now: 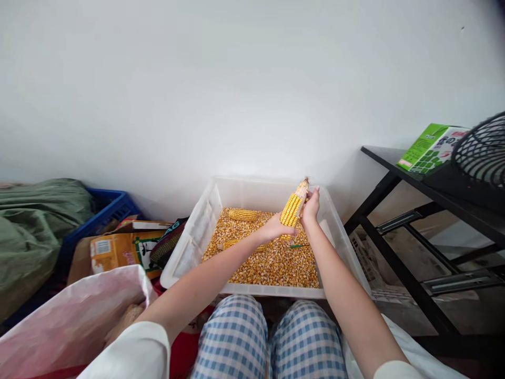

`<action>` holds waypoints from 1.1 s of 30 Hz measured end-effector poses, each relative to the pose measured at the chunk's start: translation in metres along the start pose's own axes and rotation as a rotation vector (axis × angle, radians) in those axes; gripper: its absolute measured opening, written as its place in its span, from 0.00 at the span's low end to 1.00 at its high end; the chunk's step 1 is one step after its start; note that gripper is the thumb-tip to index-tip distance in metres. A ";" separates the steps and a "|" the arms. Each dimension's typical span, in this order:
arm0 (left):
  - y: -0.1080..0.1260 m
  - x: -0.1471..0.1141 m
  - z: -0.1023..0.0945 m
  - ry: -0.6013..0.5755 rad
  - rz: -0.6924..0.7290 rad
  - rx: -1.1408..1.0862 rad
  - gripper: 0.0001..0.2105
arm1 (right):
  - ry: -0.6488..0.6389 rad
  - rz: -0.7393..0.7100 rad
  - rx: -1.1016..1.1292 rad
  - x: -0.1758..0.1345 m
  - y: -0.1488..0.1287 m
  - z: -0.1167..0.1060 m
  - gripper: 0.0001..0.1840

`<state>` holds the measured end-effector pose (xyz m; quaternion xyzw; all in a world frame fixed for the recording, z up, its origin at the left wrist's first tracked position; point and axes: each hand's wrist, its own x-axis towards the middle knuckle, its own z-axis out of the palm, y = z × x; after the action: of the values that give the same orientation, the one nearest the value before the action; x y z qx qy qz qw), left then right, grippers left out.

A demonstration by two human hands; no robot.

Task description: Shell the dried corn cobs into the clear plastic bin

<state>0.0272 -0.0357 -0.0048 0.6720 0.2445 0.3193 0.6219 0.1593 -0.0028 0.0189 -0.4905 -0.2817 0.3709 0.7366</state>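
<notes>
Far left there's a green cloth bundle (35,221) over a blue crate (103,210), then a cardboard box (122,247) and a pink-white plastic bag (74,310) by your left knee; none of it matters for the grip, just keep your elbow off the bag. Your left hand (275,227) is clasped around the lower end of the corn cob (294,207), holding it tilted up and to the right over the clear plastic bin (197,231). Keep that hold firm and low, w/ the cob above the middle of the bin, so loose kernels (272,263) land in the pile and not over the rim. Two more cobs (242,214) lie on the kernels, left of your hands, apart from them. Your right hand (311,205) is pinched on the cob's upper part, thumb and fingertips touching the rows near the tip; can't tell if any kernels are loosening under it. Imo work w/ the thumb pushing row by row, turning the cob w/ the left as you go, and don't lift it higher, or kernels may bounce out. Right of the bin stands a black desk (394,160) w/ a green carton (428,147) and a black wire basket (483,150), well apart from your hands.
</notes>
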 end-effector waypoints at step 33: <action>-0.004 0.024 -0.051 0.925 0.148 -0.403 0.15 | -0.381 -0.097 -0.995 -0.070 0.036 0.048 0.38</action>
<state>0.0067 0.0169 -0.0046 0.3426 0.3794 0.6674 0.5415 0.0730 -0.0269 -0.0010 -0.6910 -0.5744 0.2404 0.3672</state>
